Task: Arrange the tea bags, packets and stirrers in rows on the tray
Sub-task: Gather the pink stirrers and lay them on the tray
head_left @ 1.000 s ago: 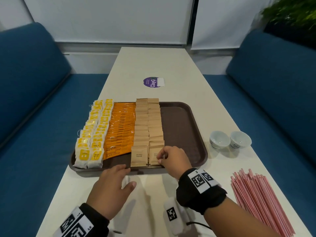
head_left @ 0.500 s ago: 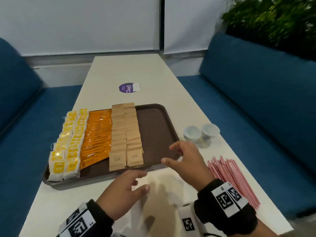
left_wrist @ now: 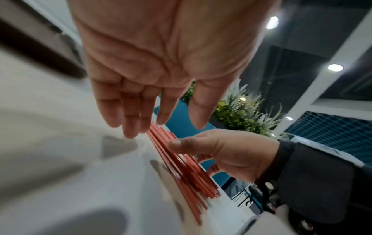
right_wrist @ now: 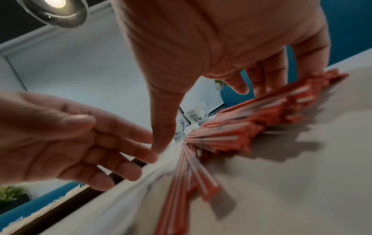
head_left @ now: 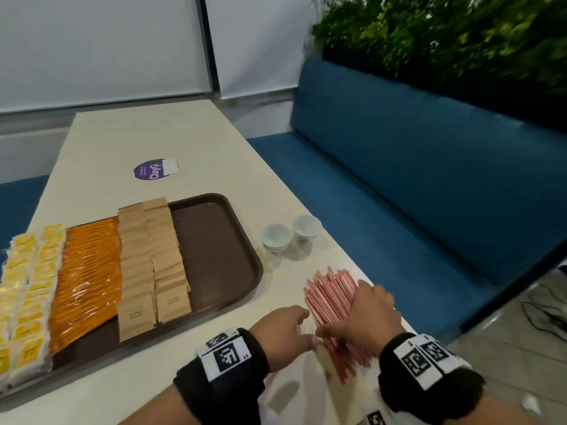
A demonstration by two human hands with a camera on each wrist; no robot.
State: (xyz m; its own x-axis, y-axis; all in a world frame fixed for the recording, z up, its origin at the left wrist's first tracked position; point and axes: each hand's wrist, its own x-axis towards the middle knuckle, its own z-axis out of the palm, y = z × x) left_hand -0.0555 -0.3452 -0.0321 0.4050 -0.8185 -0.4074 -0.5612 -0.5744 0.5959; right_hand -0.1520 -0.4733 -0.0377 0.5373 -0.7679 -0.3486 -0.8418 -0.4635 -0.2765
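tea bags [head_left: 27,289], orange packets [head_left: 87,277], brown packets [head_left: 152,259] already in rows on tray [head_left: 221,240]; right part bare. stirrers [head_left: 333,302] on table, not yet moved. right hand [head_left: 365,314] spread over pile, left hand [head_left: 282,335] loose, fingers straight, holds nothing.

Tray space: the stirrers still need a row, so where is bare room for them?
The brown plastic tray is bare along its right side, between the tan paper packets and the right rim. Leftward, orange sachets and yellow tea bags crowd it.

Brown tray [head_left: 214,240], yellow tea bags [head_left: 30,289], orange packets [head_left: 89,271], red-and-white striped stirrers [head_left: 331,299], blue bench [head_left: 414,179]
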